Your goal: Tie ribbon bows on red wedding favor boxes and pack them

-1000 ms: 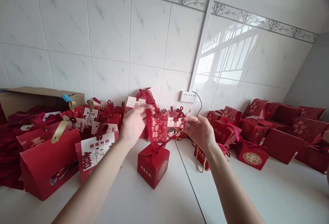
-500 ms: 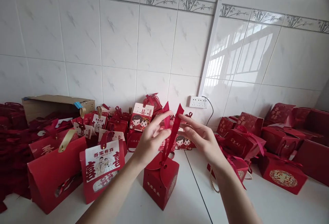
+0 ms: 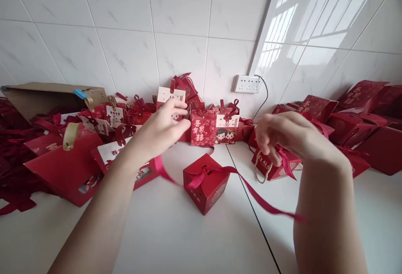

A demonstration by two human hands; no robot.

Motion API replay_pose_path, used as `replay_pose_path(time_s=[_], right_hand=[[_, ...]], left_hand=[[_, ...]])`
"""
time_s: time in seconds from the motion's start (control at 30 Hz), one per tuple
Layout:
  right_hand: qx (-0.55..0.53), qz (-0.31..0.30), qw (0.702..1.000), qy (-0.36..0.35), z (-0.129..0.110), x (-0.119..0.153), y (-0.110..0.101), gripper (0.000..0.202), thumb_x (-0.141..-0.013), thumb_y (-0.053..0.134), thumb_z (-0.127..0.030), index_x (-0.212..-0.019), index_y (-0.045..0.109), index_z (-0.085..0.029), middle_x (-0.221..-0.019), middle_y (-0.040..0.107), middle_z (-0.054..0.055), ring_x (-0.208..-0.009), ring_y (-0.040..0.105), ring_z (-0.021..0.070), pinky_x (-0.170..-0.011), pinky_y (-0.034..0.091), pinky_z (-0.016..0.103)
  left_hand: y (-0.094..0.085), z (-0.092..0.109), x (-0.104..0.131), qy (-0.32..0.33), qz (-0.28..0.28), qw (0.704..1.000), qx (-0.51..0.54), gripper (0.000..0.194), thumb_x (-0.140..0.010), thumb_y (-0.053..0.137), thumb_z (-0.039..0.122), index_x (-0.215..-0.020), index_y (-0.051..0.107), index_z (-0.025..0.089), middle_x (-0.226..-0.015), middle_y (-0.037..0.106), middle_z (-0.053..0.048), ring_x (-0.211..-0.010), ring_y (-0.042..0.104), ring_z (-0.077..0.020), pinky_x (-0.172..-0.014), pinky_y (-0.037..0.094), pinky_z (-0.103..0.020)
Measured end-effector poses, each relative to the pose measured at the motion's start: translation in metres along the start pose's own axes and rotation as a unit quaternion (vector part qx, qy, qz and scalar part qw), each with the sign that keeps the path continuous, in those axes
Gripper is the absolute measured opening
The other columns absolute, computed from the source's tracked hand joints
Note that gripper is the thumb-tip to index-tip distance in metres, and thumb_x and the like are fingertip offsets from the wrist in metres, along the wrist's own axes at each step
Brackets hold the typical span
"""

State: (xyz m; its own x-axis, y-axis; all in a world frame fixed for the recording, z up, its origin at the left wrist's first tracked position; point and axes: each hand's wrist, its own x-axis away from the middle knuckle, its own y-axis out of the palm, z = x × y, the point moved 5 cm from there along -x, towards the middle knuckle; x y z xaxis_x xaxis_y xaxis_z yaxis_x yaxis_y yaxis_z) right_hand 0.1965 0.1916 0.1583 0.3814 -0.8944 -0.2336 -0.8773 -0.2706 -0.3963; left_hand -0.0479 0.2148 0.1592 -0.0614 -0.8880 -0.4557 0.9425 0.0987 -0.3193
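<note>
A small red gift box point(image 3: 204, 182) stands on the table between my hands, its flaps folded shut on top. A dark red ribbon point(image 3: 254, 194) passes through the top, with one tail trailing right toward my forearm and the other stretching left toward my wrist. My left hand point(image 3: 166, 125) is raised behind and left of the box, fingers spread, holding nothing visible. To the right, my right hand point(image 3: 289, 135) hangs in the air with loosely bent, somewhat blurred fingers, in front of a red box with a ribbon bow point(image 3: 276, 165). Neither hand touches the gift box.
Red gift bags and boxes crowd the left, including a bag with a gold strap point(image 3: 69, 173). An open cardboard box point(image 3: 56, 91) stands behind them. More red boxes point(image 3: 354, 127) are stacked right. A power strip point(image 3: 247, 84) is on the tiled wall.
The hands have let go of the ribbon tails and moved apart. The tails, upright before, now fall to either side of the box. The view has tilted downward.
</note>
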Motion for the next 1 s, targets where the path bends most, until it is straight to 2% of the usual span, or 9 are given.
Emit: replay_pose_path(time_s=[0.07,0.13,0.2,0.27,0.4,0.53,0.77,0.9,1.0], right_hand=[[0.097,-0.063,0.991,0.066,0.010,-0.006,0.016,0.039,-0.077,0.058,-0.052,-0.057,0.059,-0.019,-0.046,0.058,0.002,-0.035,0.056,0.0140,-0.031,0.040,0.024],[0.191,-0.125,0.965,0.133,0.025,-0.013,0.033,0.033,-0.072,0.065,-0.047,-0.058,0.059,-0.018,-0.048,0.059,0.003,-0.034,0.054,0.0141,-0.028,0.036,0.023],[0.265,-0.171,0.934,0.168,0.038,-0.019,0.050,0.034,-0.070,0.068,-0.043,-0.051,0.056,-0.018,-0.045,0.056,0.002,-0.029,0.048,0.0118,-0.026,0.031,0.023],[0.307,-0.195,0.916,0.169,0.045,-0.024,0.063,0.036,-0.069,0.069,-0.038,-0.045,0.051,-0.019,-0.040,0.050,0.000,-0.027,0.045,0.0106,-0.026,0.029,0.023],[0.338,-0.213,0.903,0.160,0.049,-0.028,0.076,0.034,-0.066,0.067,-0.023,-0.040,0.045,-0.019,-0.036,0.046,-0.002,-0.030,0.046,0.0122,-0.029,0.030,0.023],[0.351,-0.230,0.897,0.140,0.047,-0.027,0.072,0.025,-0.063,0.057,-0.009,-0.042,0.046,-0.019,-0.041,0.049,-0.002,-0.034,0.049,0.0124,-0.033,0.030,0.022],[0.267,-0.301,0.888,0.223,0.057,-0.022,0.066,0.007,-0.068,0.058,-0.015,-0.069,0.051,-0.019,-0.056,0.061,-0.002,-0.051,0.062,0.0121,-0.046,0.041,0.019],[0.131,-0.304,0.917,0.224,0.073,-0.013,0.072,0.022,-0.077,0.063,-0.035,-0.078,0.048,-0.019,-0.066,0.062,-0.001,-0.059,0.063,0.0122,-0.055,0.047,0.022],[0.024,-0.257,0.947,0.191,0.093,-0.007,0.077,0.038,-0.079,0.058,-0.054,-0.079,0.047,-0.018,-0.067,0.058,-0.001,-0.061,0.061,0.0126,-0.058,0.046,0.025]], left_hand=[[0.005,0.002,0.008,0.030,-0.005,0.994,-0.107,0.028,-0.066,0.073,0.026,-0.092,0.066,0.023,-0.095,0.067,-0.004,-0.073,0.062,-0.0200,-0.052,0.037,-0.023],[0.020,-0.001,0.017,0.027,-0.085,0.976,-0.196,0.015,-0.062,0.075,0.033,-0.068,0.065,0.023,-0.069,0.065,-0.001,-0.053,0.057,-0.0173,-0.044,0.030,-0.024],[0.037,-0.008,0.026,0.005,-0.169,0.956,-0.239,0.032,-0.056,0.078,0.037,-0.044,0.052,0.023,-0.041,0.049,0.004,-0.031,0.042,-0.0133,-0.038,0.022,-0.026],[0.051,-0.017,0.032,-0.005,-0.218,0.943,-0.252,0.047,-0.051,0.080,0.032,-0.033,0.038,0.023,-0.030,0.034,0.007,-0.022,0.028,-0.0104,-0.035,0.018,-0.028],[0.067,-0.035,0.036,-0.011,-0.285,0.927,-0.245,0.045,-0.054,0.074,0.017,-0.032,0.036,0.023,-0.028,0.031,0.008,-0.021,0.023,-0.0093,-0.038,0.018,-0.028],[0.061,-0.041,0.029,-0.011,-0.255,0.940,-0.226,0.030,-0.058,0.068,0.013,-0.039,0.048,0.023,-0.035,0.043,0.005,-0.027,0.031,-0.0109,-0.044,0.021,-0.028],[0.047,-0.046,0.019,-0.097,-0.309,0.872,-0.368,0.011,-0.078,0.052,0.026,-0.068,0.054,0.020,-0.068,0.060,-0.003,-0.054,0.050,-0.0156,-0.049,0.026,-0.027],[0.038,-0.063,0.030,-0.153,-0.361,0.872,-0.294,0.028,-0.078,0.054,0.048,-0.075,0.054,0.020,-0.064,0.058,0.000,-0.051,0.050,-0.0131,-0.047,0.029,-0.024],[0.036,-0.079,0.043,-0.188,-0.357,0.902,-0.151,0.045,-0.079,0.047,0.065,-0.071,0.045,0.020,-0.052,0.048,0.005,-0.046,0.047,-0.0112,-0.048,0.033,-0.023]])
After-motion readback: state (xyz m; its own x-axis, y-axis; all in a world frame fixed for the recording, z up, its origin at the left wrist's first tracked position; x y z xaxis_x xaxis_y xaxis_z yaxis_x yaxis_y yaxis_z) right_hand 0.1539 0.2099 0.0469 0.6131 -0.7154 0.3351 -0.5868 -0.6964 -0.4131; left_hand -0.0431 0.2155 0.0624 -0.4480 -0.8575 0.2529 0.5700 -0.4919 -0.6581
